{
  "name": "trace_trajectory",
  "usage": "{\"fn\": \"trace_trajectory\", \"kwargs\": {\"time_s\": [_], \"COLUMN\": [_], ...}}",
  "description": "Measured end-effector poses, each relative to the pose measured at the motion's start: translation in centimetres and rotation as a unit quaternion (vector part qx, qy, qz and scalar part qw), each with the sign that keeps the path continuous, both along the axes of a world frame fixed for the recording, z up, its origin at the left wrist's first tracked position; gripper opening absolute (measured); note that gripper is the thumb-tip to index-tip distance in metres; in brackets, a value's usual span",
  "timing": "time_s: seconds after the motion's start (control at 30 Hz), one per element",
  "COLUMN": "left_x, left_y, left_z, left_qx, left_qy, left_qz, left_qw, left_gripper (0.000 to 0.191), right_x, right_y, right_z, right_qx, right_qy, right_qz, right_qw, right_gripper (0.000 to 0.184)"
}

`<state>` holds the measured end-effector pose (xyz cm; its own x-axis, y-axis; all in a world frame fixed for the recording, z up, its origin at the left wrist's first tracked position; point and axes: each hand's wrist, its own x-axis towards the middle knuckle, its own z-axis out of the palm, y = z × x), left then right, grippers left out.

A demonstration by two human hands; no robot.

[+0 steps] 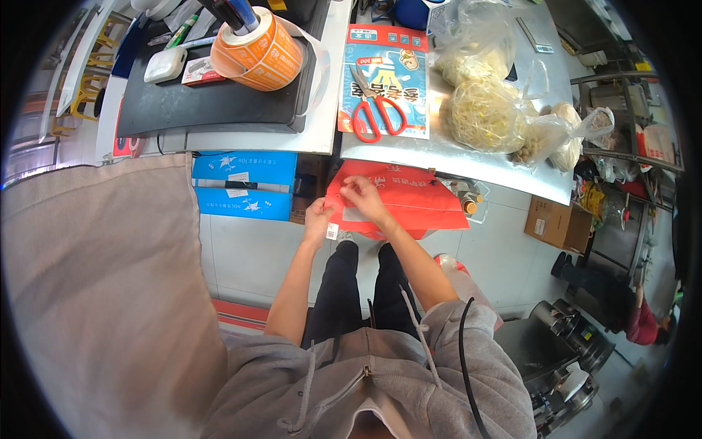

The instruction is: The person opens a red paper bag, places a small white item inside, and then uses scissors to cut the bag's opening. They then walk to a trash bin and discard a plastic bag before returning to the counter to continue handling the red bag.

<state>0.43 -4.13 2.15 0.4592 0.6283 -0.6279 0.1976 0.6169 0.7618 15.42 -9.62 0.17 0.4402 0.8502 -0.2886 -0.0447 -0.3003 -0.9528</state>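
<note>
A red bag (406, 192) with white print is spread out in front of my legs, just below the table edge. At its left corner, my left hand (318, 219) pinches the red material between thumb and fingers. A small white tag with a printed code (332, 231) hangs beside that hand. My right hand (363, 196) is over the left part of the bag with its fingers curled; whether it grips anything is hidden. Under the right wrist a pale rectangular patch (355, 214) shows on the bag.
Red-handled scissors (378, 107) lie on a printed booklet (419, 71) on the metal table (439, 144). Bags of bean sprouts (485, 118) sit to the right. An orange label roll (269, 55) stands on a black machine (219, 110). Blue boxes (241, 203) are below; a person (639, 318) is far right.
</note>
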Motion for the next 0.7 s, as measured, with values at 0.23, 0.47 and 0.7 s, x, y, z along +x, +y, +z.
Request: {"fn": "trace_trajectory", "kwargs": {"time_s": [0.23, 0.47, 0.7], "left_x": [-0.3, -0.9, 1.6], "left_y": [0.0, 0.4, 2.8], "left_z": [-0.3, 0.2, 1.7], "left_qx": [0.006, -0.029, -0.075], "left_qy": [0.011, 0.044, -0.009], "left_qz": [-0.007, -0.034, 0.022], "left_qw": [1.000, 0.998, 0.997], "left_gripper": [0.021, 0.018, 0.028], "right_x": [-1.1, 3.3, 2.5], "right_y": [-0.1, -1.6, -2.8], "right_z": [-0.9, 2.0, 8.0], "right_qx": [0.032, 0.042, -0.062], "right_qy": [-0.254, 0.373, -0.383], "right_qz": [0.077, -0.097, 0.233], "right_qw": [0.964, 0.922, 0.892], "right_gripper": [0.011, 0.012, 0.035]}}
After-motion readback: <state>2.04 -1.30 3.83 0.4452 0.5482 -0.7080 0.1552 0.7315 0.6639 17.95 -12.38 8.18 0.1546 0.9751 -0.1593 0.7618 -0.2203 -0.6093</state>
